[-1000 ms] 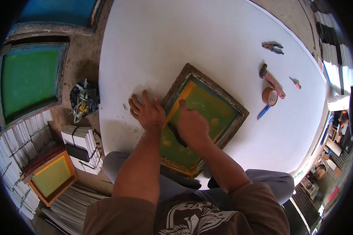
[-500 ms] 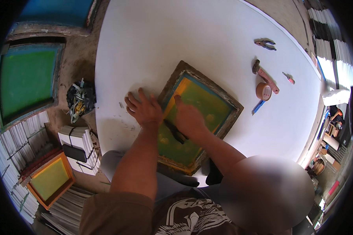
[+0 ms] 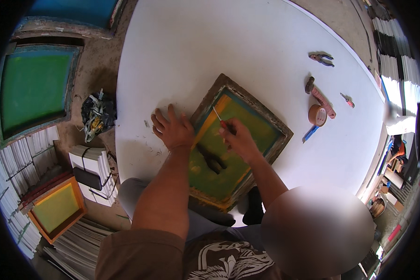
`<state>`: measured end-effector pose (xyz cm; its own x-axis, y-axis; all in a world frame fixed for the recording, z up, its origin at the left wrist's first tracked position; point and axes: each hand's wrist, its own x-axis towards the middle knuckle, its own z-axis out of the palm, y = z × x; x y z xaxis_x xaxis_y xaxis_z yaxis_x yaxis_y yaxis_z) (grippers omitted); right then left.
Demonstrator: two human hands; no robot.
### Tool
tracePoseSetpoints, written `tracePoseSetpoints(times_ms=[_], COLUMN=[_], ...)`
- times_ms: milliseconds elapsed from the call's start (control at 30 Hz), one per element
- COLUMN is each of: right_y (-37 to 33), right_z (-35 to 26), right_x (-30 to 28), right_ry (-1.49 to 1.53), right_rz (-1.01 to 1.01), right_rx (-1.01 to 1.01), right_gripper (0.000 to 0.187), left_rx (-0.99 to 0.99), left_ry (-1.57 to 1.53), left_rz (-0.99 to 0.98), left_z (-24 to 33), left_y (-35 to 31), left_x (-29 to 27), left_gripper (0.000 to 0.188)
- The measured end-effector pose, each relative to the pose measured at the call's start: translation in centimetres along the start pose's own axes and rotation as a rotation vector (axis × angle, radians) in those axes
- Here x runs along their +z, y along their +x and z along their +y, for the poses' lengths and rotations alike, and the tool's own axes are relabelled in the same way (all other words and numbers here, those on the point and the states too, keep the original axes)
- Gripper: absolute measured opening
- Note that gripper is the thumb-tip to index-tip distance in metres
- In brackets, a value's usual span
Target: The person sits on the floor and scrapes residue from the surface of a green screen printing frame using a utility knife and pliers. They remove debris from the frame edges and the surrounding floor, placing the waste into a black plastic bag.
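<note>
A wooden screen-printing frame with green and yellow mesh lies tilted on the white table, close in front of me. My left hand rests with its fingers spread on the table beside the frame's left edge, its thumb side against the wood. In my right hand is a screwdriver with a red handle. Its thin shaft points up and left, and the tip is over the mesh close to the upper left side. Dark-handled pliers lie on the mesh, below and between my hands.
On the table's right lie another pair of pliers, a hammer, a tape roll, a blue cutter and a small red-handled screwdriver. Leftward on the floor are a green screen, a black bag and a strapped stack.
My right hand has drawn back slightly right and down from the mesh's upper left; the screwdriver in it now shows. My left hand stays by the frame's edge. The view has shifted slightly.
</note>
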<state>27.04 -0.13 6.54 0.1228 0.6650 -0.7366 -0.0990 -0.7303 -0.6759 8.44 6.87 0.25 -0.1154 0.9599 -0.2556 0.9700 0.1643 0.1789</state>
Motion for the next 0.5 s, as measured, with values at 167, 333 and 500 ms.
tracePoseSetpoints(times_ms=[167,333,500], right_y=[0.2,-0.6,-1.1], right_z=[0.7,0.4,-0.2], right_x=[2.0,3.5,3.8], right_ry=[-0.310,-0.334,-0.431], right_rz=[0.149,0.266,0.269], right_rx=[-0.069,-0.275,-0.267], right_gripper=[0.039,0.034,0.032], left_rx=[-0.002,0.011,0.002], left_ry=[0.019,-0.016,0.021], left_rz=[0.032,0.017,0.023], left_z=[-0.2,-0.2,0.0], left_y=[0.0,0.0,-0.1], left_x=[0.0,0.1,0.0], left_gripper=[0.056,0.058,0.056])
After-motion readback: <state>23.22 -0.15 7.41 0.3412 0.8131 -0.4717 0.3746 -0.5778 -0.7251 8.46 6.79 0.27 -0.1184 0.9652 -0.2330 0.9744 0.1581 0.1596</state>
